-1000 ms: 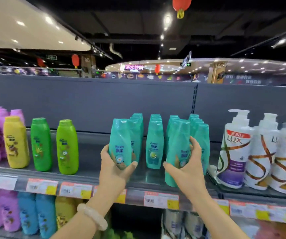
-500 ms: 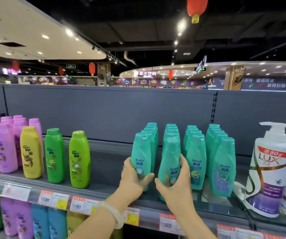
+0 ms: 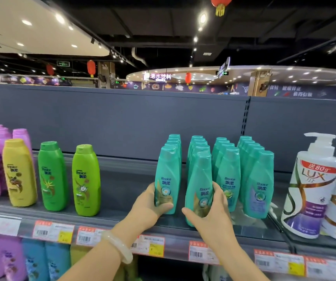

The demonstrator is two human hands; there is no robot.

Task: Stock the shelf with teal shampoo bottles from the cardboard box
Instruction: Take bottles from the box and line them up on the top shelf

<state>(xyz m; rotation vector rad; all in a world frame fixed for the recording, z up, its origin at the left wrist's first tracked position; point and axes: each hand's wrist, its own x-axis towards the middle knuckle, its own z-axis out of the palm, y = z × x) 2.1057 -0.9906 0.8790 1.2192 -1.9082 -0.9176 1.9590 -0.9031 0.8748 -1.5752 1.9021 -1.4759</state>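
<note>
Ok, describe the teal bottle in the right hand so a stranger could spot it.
On the grey shelf, find the teal bottle rows beside the white Lux pump bottle. It fronts the second row from the left, gripped by the right hand, standing nearer the shelf edge than its neighbours.

"Rejoice" on the teal bottles [image 3: 167, 179]; "LUX" and "送80g" on the white pump bottle [image 3: 313, 185]

Open shelf [image 3: 122, 185] gap between lime bottle [image 3: 86, 179] and teal rows [image 3: 219, 159]; depth probably clear.
</note>
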